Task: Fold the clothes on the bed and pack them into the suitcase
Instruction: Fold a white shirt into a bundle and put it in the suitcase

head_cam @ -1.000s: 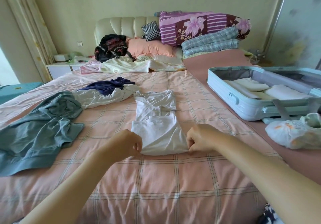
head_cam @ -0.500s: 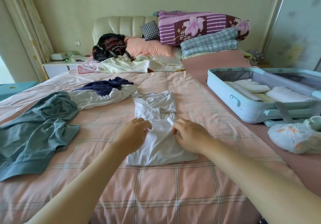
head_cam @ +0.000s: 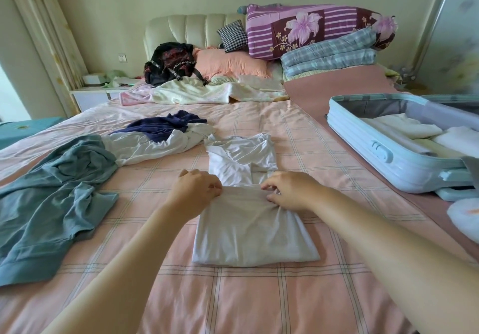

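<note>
A white T-shirt point(head_cam: 248, 224) lies in the middle of the pink checked bed point(head_cam: 233, 294), its lower half doubled up over its middle. My left hand point(head_cam: 197, 188) pinches the left end of that folded edge. My right hand point(head_cam: 290, 191) pinches the right end, with the cloth bunched under its fingers. The shirt's collar end point(head_cam: 241, 152) lies flat beyond my hands. An open light-blue suitcase point(head_cam: 375, 152) stands at the right with folded white clothes point(head_cam: 404, 128) inside.
A teal garment point(head_cam: 51, 198) lies crumpled at the left, and a navy and white garment point(head_cam: 160, 136) behind it. Pillows, a black bag point(head_cam: 168, 64) and stacked quilts point(head_cam: 324, 35) fill the head of the bed. A white bundle point(head_cam: 464, 217) sits at the right edge.
Both hands have carried the shirt's bottom hem away from me and laid it over the middle. The shirt now shows a doubled lower part, with my hands at the far edge of the fold.
</note>
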`<state>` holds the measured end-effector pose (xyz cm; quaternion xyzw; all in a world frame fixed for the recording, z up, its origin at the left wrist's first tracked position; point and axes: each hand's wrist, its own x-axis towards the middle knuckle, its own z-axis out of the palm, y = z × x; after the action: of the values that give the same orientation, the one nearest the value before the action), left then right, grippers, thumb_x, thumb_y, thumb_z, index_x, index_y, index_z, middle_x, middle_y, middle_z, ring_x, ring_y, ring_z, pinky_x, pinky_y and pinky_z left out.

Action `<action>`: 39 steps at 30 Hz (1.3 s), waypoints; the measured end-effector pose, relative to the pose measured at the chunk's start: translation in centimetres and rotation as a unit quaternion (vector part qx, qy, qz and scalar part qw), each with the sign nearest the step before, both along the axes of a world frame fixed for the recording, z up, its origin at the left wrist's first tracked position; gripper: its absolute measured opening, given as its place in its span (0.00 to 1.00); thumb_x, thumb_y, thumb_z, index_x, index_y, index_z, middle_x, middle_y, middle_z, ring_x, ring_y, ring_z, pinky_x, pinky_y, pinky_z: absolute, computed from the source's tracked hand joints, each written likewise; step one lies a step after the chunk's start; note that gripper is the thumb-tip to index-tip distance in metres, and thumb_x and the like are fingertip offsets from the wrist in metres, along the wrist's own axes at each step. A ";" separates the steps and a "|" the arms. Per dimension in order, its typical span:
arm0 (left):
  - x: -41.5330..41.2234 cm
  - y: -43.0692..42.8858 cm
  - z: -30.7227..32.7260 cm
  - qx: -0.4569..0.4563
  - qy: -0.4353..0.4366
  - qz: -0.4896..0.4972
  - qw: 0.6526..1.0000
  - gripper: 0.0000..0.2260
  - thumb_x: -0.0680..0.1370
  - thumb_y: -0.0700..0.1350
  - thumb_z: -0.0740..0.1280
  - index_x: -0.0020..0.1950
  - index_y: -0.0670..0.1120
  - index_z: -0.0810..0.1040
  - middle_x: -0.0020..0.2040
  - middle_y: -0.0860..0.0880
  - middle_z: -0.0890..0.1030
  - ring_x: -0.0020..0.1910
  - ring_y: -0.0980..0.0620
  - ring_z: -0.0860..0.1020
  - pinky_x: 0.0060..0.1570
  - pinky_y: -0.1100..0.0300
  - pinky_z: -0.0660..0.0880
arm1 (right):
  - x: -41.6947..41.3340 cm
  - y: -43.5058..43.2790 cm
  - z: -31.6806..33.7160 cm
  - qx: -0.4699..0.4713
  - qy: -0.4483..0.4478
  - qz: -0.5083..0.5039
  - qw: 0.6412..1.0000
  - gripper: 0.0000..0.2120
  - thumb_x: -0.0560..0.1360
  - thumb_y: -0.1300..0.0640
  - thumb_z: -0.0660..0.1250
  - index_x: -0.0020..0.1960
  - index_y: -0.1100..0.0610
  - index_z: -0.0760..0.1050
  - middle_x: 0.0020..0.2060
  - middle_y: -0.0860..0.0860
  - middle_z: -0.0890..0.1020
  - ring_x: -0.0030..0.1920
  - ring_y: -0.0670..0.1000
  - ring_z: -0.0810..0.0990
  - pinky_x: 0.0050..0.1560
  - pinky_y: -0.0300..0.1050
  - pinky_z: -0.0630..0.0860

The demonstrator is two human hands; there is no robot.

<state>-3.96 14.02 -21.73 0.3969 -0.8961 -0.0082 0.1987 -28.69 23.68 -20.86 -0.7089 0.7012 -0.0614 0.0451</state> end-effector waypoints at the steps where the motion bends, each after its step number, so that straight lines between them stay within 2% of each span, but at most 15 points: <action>1: 0.2 -0.2 0.0 -0.014 0.030 0.018 0.999 0.06 0.79 0.51 0.65 0.51 0.57 0.82 0.44 0.57 0.78 0.51 0.52 0.74 0.50 0.56 0.59 | -0.4 -0.2 -0.1 -0.005 -0.009 -0.014 1.000 0.13 0.78 0.47 0.67 0.62 0.45 0.79 0.57 0.43 0.79 0.58 0.48 0.78 0.53 0.42 0.70; 5: 0.8 -0.9 -1.0 0.025 0.090 0.076 0.993 0.07 0.81 0.49 0.64 0.52 0.54 0.82 0.45 0.55 0.76 0.52 0.50 0.75 0.56 0.52 0.65 | -1.3 -0.6 -0.5 -0.117 -0.067 -0.080 0.988 0.06 0.75 0.48 0.71 0.47 0.50 0.82 0.42 0.40 0.77 0.48 0.47 0.77 0.45 0.42 0.68; 9: 0.3 -0.9 -1.7 0.032 0.013 0.118 0.992 0.10 0.80 0.46 0.65 0.58 0.56 0.80 0.56 0.52 0.77 0.60 0.48 0.72 0.61 0.51 0.65 | -0.7 -1.0 -1.3 -0.187 -0.046 -0.121 0.974 0.05 0.75 0.52 0.72 0.50 0.49 0.82 0.50 0.46 0.80 0.52 0.51 0.78 0.46 0.43 0.67; 13: -2.0 1.6 0.4 -0.026 0.121 0.026 0.992 0.13 0.80 0.41 0.63 0.61 0.52 0.80 0.61 0.52 0.78 0.60 0.49 0.73 0.60 0.52 0.69 | 0.4 -1.6 -2.2 -0.282 0.020 -0.061 0.957 0.13 0.69 0.66 0.69 0.49 0.53 0.82 0.47 0.51 0.78 0.47 0.58 0.78 0.46 0.49 0.71; 15: -2.8 3.4 0.1 -0.033 0.072 -0.049 0.996 0.13 0.82 0.47 0.62 0.65 0.54 0.78 0.66 0.55 0.76 0.64 0.52 0.72 0.64 0.53 0.66 | 1.8 -1.2 -1.9 -0.332 -0.010 0.011 0.943 0.10 0.69 0.63 0.65 0.45 0.53 0.83 0.42 0.50 0.81 0.43 0.58 0.80 0.42 0.48 0.74; 17: -2.8 4.4 -1.4 0.030 -0.027 -0.072 0.997 0.19 0.84 0.55 0.56 0.75 0.57 0.67 0.75 0.57 0.67 0.74 0.53 0.62 0.72 0.54 0.56 | 3.0 -0.7 -2.0 -0.272 -0.049 0.065 0.959 0.14 0.75 0.55 0.61 0.53 0.51 0.84 0.49 0.49 0.85 0.50 0.55 0.82 0.50 0.49 0.78; 18: -2.6 4.4 -2.1 0.072 -0.072 -0.064 0.993 0.22 0.84 0.57 0.52 0.79 0.58 0.59 0.79 0.57 0.60 0.78 0.54 0.56 0.75 0.54 0.50 | 3.2 -0.2 -2.2 -0.187 -0.066 0.059 0.978 0.17 0.79 0.51 0.59 0.63 0.49 0.80 0.59 0.49 0.83 0.60 0.54 0.80 0.60 0.50 0.76; 20: -1.8 3.8 -2.9 0.116 -0.115 -0.038 0.986 0.26 0.83 0.61 0.48 0.81 0.58 0.51 0.81 0.56 0.51 0.80 0.54 0.47 0.77 0.53 0.43 | 2.3 0.7 -3.0 -0.007 -0.036 0.019 0.999 0.25 0.84 0.42 0.53 0.80 0.45 0.60 0.79 0.49 0.63 0.78 0.51 0.61 0.77 0.50 0.58; 21: -1.5 3.5 -3.0 0.122 -0.124 -0.026 0.984 0.27 0.83 0.62 0.47 0.81 0.58 0.49 0.81 0.55 0.49 0.80 0.54 0.45 0.78 0.52 0.42 | 1.7 1.1 -3.2 0.044 0.001 0.003 0.999 0.28 0.84 0.39 0.49 0.82 0.45 0.51 0.81 0.49 0.53 0.80 0.50 0.52 0.79 0.51 0.50; 23: -0.8 3.2 -2.8 0.125 -0.132 -0.006 0.983 0.28 0.82 0.63 0.48 0.81 0.57 0.49 0.82 0.54 0.48 0.80 0.54 0.44 0.78 0.51 0.42 | 0.8 1.8 -3.3 0.072 0.044 -0.035 0.996 0.30 0.84 0.39 0.44 0.82 0.47 0.44 0.82 0.50 0.46 0.81 0.51 0.46 0.80 0.52 0.44; 26: 0.4 3.9 -2.3 0.105 -0.119 -0.012 0.987 0.31 0.81 0.66 0.52 0.81 0.55 0.52 0.82 0.53 0.47 0.80 0.53 0.43 0.78 0.51 0.42 | 0.6 2.7 -2.8 0.038 0.091 -0.051 0.994 0.30 0.84 0.40 0.46 0.82 0.51 0.46 0.82 0.53 0.46 0.81 0.53 0.44 0.80 0.54 0.41; 30: 2.5 6.1 -1.2 0.132 -0.136 -0.105 0.976 0.46 0.66 0.78 0.62 0.79 0.59 0.54 0.80 0.58 0.43 0.78 0.57 0.40 0.77 0.51 0.46 | 2.1 5.1 -1.3 0.033 0.073 0.062 0.995 0.46 0.72 0.26 0.48 0.82 0.51 0.50 0.82 0.51 0.46 0.81 0.50 0.43 0.79 0.47 0.41; 33: 3.8 7.8 -1.4 0.110 -0.188 -0.106 0.970 0.49 0.66 0.70 0.69 0.80 0.57 0.49 0.79 0.57 0.46 0.78 0.55 0.45 0.76 0.53 0.52 | 3.4 7.2 -0.9 0.105 0.057 0.117 0.986 0.50 0.73 0.37 0.68 0.82 0.48 0.40 0.81 0.49 0.39 0.80 0.49 0.39 0.78 0.44 0.39; 36: 4.2 8.4 -1.5 0.108 -0.141 -0.074 0.981 0.40 0.70 0.57 0.68 0.79 0.55 0.56 0.78 0.56 0.55 0.77 0.52 0.55 0.72 0.53 0.63 | 4.2 8.4 -0.8 0.117 0.098 0.095 0.984 0.51 0.72 0.51 0.67 0.81 0.45 0.34 0.80 0.47 0.36 0.80 0.47 0.39 0.76 0.41 0.41; 39: 4.0 8.5 -1.0 0.108 -0.076 -0.081 0.988 0.26 0.74 0.42 0.64 0.72 0.54 0.73 0.71 0.55 0.73 0.69 0.53 0.71 0.67 0.58 0.69 | 4.5 8.4 0.0 0.105 0.057 0.035 0.992 0.39 0.73 0.62 0.61 0.82 0.47 0.53 0.81 0.46 0.53 0.79 0.48 0.56 0.74 0.43 0.59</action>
<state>0.05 22.53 -22.75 0.3415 -0.9317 -0.0907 0.0843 -24.15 32.05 -20.86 -0.7267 0.6799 0.0547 0.0820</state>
